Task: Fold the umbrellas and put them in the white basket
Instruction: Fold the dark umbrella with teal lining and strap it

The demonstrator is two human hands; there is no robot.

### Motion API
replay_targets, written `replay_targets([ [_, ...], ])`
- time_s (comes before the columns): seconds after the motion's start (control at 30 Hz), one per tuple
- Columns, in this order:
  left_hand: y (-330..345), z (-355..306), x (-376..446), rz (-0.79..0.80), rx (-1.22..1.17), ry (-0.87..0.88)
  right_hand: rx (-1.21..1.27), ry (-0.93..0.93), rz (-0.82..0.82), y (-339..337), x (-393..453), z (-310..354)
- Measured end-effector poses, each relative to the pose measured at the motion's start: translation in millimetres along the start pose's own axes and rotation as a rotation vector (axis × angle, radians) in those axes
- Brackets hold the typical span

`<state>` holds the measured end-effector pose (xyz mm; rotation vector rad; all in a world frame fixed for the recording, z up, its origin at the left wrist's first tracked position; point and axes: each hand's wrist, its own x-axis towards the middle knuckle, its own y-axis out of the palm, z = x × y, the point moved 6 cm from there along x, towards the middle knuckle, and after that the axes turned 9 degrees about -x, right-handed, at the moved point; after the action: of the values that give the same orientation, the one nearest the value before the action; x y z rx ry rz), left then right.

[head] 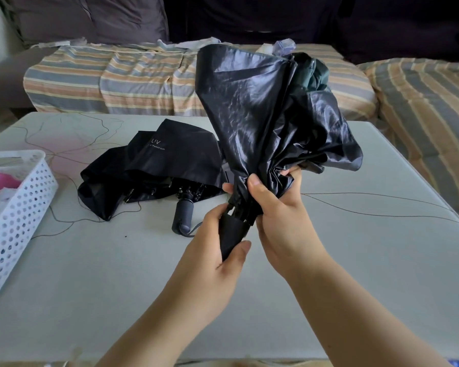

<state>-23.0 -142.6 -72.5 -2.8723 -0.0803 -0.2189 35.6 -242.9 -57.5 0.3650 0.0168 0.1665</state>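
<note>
The person is holding a collapsed umbrella (263, 109) upright above the pale, smooth desk (355, 274). Its canopy is a glossy, crinkled black fabric, flaring wide at the top and bunching into loose folds lower down, with a dull dark green layer showing at the upper right. The left hand (217, 250) is gripping the short matte black handle (232, 234) at the bottom, fingers curled round it from the left. The right hand (278, 207) is clutching the gathered fabric just above the handle, thumb pointing up along the cloth and fingers wrapping behind the folds.

A second umbrella (157, 168) is lying on the desk to the left of the hands, its matte black canopy sprawling loosely and bearing small "UV" lettering, its stubby rounded grip (183, 215) pointing toward the person. The white basket (16, 215), rigid plastic pierced with round holes, is sitting at the desk's left edge, well apart from both hands, with something pink and white inside. Thin dark threads are trailing over the desk. A striped cloth-covered sofa (104, 78) is standing behind.
</note>
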Motion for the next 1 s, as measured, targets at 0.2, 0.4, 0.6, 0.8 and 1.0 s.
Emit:
replay_targets([
  [0.2, -5.0, -5.0, -1.2, -0.075, 0.172, 0.129, 0.007, 0.008, -0.009, 5.1, -1.4, -8.5],
  [0.4, 6.1, 4.4, -0.6, -0.027, 0.629, 0.204, -0.011, 0.065, -0.058, 2.6, -0.5, -18.8],
  [0.6, 11.1, 4.2, 0.0, -0.033, 0.661, 0.220, 0.026, 0.192, -0.029, -4.6, 0.5, -11.6],
  [0.8, 17.1, 3.4, -2.8, -0.080, 0.733, 0.246, -0.078, 0.289, -0.060, -18.6, 5.3, -2.1],
  [1.0, 29.5, 1.7, -5.8, -0.144, 0.957, 0.378, -0.113, 0.342, -0.234, -34.7, 8.4, -14.7],
])
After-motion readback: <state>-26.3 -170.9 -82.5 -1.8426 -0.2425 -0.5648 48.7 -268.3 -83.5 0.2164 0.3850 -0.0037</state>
